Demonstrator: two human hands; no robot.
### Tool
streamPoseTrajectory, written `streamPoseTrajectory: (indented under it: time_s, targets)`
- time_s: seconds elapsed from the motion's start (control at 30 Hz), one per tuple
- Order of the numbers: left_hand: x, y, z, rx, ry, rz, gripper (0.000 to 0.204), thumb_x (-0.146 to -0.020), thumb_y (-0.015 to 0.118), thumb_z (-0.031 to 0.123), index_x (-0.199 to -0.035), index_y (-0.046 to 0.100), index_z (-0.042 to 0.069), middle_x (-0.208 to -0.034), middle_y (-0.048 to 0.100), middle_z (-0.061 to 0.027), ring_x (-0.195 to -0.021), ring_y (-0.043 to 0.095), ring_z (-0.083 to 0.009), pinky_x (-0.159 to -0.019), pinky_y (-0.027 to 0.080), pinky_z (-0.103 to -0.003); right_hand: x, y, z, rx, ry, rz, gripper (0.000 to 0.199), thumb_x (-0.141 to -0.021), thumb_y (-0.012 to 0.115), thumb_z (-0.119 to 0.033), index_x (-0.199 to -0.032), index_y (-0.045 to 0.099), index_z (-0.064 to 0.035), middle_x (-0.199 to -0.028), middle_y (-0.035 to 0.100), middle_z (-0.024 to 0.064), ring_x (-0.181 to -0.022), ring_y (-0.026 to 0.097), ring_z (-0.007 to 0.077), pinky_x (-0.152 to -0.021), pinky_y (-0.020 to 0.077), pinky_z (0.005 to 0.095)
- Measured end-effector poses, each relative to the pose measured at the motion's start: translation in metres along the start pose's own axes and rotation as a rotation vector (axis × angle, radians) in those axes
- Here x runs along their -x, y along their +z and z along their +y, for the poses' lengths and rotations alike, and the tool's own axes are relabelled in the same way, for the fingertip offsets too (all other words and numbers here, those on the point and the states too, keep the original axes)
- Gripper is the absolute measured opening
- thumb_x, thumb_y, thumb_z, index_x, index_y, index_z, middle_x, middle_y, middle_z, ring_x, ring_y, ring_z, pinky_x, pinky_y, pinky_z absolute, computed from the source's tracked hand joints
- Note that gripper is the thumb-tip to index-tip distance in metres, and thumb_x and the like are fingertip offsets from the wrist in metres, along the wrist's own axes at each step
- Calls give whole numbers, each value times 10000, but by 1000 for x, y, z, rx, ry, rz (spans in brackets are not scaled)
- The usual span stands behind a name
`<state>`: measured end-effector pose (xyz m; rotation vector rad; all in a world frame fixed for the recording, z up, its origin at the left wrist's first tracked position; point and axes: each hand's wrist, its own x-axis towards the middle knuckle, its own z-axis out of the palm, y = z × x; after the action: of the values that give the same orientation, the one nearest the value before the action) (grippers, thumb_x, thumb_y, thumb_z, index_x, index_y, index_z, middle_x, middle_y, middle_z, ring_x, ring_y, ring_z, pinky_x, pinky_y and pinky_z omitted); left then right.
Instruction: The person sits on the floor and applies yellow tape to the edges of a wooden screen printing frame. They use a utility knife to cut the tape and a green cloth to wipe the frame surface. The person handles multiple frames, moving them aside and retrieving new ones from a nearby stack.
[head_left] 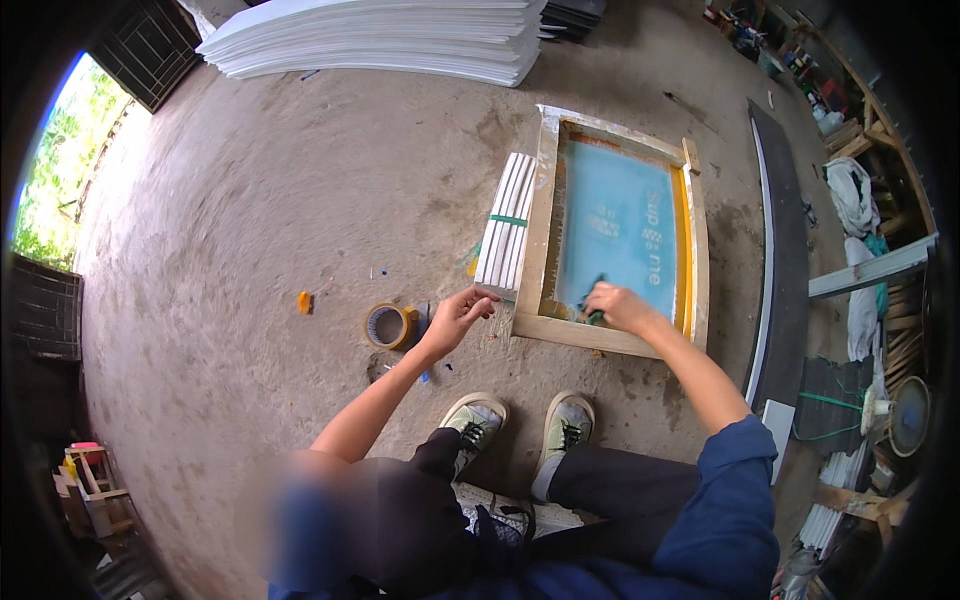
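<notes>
A wooden screen-printing frame [612, 338] with a light-blue mesh [600, 180] lies on the concrete floor just ahead of my feet. Pale lettering and small patterns show on the mesh. My right hand [622, 308] is over the mesh's near end, closed on a small dark green thing [597, 314] whose kind I cannot make out; my fingers partly cover it. Left of the frame is a stack of white strips [503, 235] with a green band around it. My left hand [466, 314] hovers at the near end of this stack, fingers loosely bent and apart, holding nothing visible.
A roll of tape [388, 326] and a small orange thing [305, 302] lie on the floor to the left. White sheets [380, 45] are piled at the back. A long dark board [782, 250] runs along the right, before a cluttered side with a fan-like round object [908, 416].
</notes>
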<state>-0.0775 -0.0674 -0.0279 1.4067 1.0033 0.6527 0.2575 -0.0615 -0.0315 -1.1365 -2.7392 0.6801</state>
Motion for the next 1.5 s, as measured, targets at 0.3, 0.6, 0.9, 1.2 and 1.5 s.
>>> streamPoseTrajectory:
  time_s: [0.3, 0.6, 0.9, 1.2, 1.5]
  targets:
    - [32, -42, 20, 327, 140, 146, 423, -949, 475, 313, -1300, 398, 90, -1278, 449, -104, -1119, 497, -196, -940, 436, -373, -101, -94, -128, -539, 284, 800, 339, -672, 547, 108, -981, 579, -28, -940, 639, 96, -854, 633, 208, -749, 492, 290]
    - [111, -117, -32, 199, 70, 827, 235, -882, 577, 98, -1117, 566, 82, -977, 623, -46, -917, 570, -106, -800, 473, -272, -234, 31, -252, -99, -107, 261, 525, -714, 703, -131, -1203, 512, -121, -1135, 561, 45, -1261, 310, 232, -994, 299, 437]
    - [125, -147, -116, -656, -172, 965, 560, -743, 715, 262, -1231, 461, 155, -1286, 392, -128, -1227, 341, -335, -1016, 249, -530, -230, 106, -137, -268, 330, 96, 257, -777, 649, -133, -1029, 623, -85, -1037, 612, 65, -1033, 484, 260, -943, 371, 371]
    - [99, -97, -157, -1209, -53, 222, 284, -796, 598, 153, -1076, 569, 115, -982, 563, -33, -1066, 505, -206, -1132, 107, -489, -231, 137, -127, -322, 362, 33, 339, -758, 630, -69, -1095, 589, -72, -1128, 575, 94, -1094, 461, 291, -957, 370, 386]
    - [109, -112, -121, -1329, 313, 161, 246, -772, 573, 85, -1014, 604, 116, -924, 559, -36, -956, 546, -210, -979, 367, -369, -239, 142, -152, -362, 209, 164, 615, -693, 536, 79, -1268, 466, -128, -1287, 478, 62, -1238, 363, 263, -1054, 292, 396]
